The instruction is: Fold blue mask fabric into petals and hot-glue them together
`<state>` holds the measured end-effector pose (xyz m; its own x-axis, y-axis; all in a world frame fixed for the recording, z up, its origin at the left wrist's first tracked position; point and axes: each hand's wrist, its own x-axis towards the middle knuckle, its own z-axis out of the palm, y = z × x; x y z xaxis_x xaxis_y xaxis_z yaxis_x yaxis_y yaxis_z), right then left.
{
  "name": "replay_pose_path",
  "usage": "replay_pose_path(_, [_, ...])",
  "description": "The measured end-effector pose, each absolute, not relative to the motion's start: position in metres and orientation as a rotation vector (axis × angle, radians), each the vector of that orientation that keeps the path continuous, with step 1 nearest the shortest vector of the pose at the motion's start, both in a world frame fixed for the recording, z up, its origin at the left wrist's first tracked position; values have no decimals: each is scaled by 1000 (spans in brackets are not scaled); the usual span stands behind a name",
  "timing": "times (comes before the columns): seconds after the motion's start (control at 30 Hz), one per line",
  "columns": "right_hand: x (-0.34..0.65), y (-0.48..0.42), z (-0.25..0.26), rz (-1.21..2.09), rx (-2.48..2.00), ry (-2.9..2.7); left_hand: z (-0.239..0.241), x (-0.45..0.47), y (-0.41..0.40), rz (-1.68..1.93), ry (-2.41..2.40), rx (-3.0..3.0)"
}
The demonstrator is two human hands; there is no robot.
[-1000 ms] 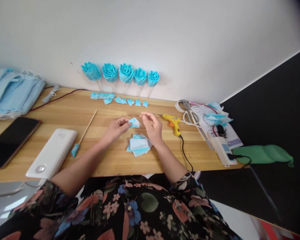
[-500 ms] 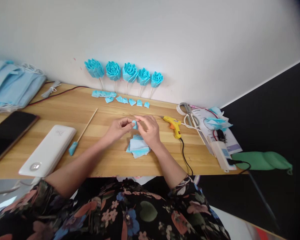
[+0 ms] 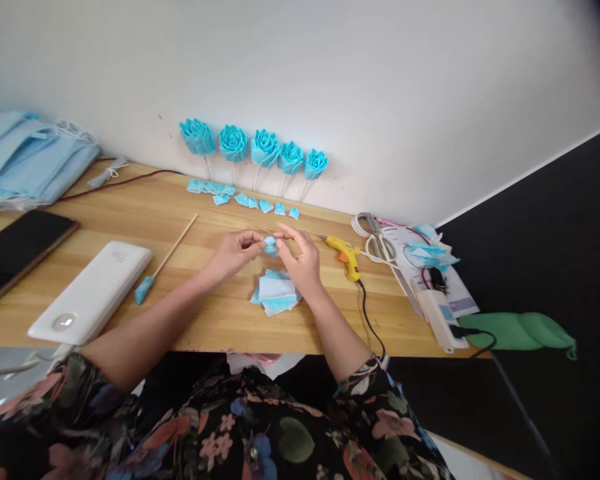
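Between my two hands is a small folded piece of light blue mask fabric (image 3: 270,245). My left hand (image 3: 241,251) pinches its left side between thumb and fingertips. On its right side, my right hand (image 3: 299,257) holds it with the thumb and a finger, the index finger raised above. Just below lies a loose stack of cut blue and white fabric squares (image 3: 277,293). Left of my forearm, a wooden stick (image 3: 174,249) with a blue folded tip (image 3: 144,290) rests on the table. A yellow glue gun (image 3: 347,255) lies right of my right hand.
Several blue fabric roses (image 3: 233,143) lean on the wall, with folded petals (image 3: 265,206) before them. At left are masks (image 3: 30,160), a phone (image 3: 25,253) and a white power bank (image 3: 93,290). Scissors (image 3: 377,237), papers (image 3: 430,267) and a power strip (image 3: 440,317) lie at right.
My right index finger has lifted and straightened, and more of the blue fabric piece shows between my hands. The camera view has shifted slightly.
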<state>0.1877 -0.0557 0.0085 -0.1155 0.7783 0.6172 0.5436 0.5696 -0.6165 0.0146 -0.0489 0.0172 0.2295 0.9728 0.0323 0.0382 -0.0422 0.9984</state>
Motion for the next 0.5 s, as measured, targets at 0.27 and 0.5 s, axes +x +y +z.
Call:
replay_pose_path(0.27, [187, -55, 7, 205, -1128, -1811, 16, 17, -49, 1063, 1016, 1397])
replay_pose_path(0.5, [188, -54, 4, 284, -1122, -1722, 18, 16, -50, 1033, 1056, 1435])
